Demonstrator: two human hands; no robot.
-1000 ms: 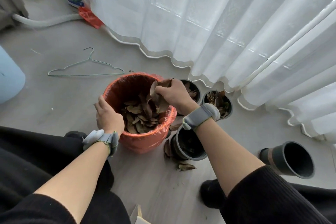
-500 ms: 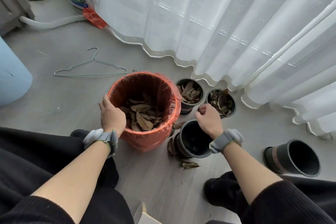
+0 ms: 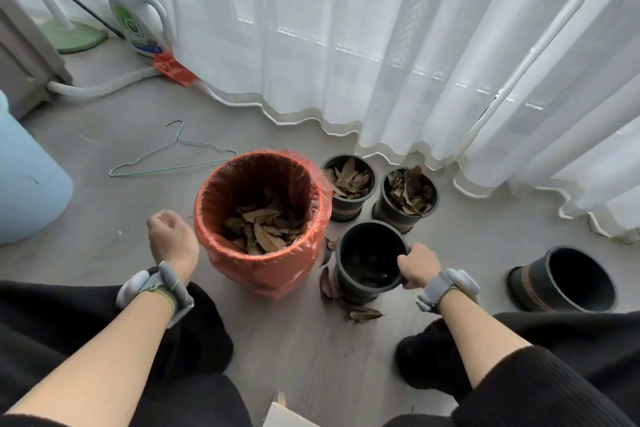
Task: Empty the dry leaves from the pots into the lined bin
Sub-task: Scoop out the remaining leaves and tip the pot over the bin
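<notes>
The right hand (image 3: 417, 265) grips the near rim of a black plastic pot (image 3: 360, 282) standing upright on the floor (image 3: 104, 253) just right of the orange-lined bin (image 3: 263, 274), its mouth facing up and long axis vertical, while the left hand (image 3: 171, 239) hangs clenched and empty just beside the bin's other side. With this pot seemingly almost empty, the step in hand looks like tipping out its dregs, which calls for lifting and upending it over the bin, before the leaf-filled pot (image 3: 349, 180) beyond gets its turn
</notes>
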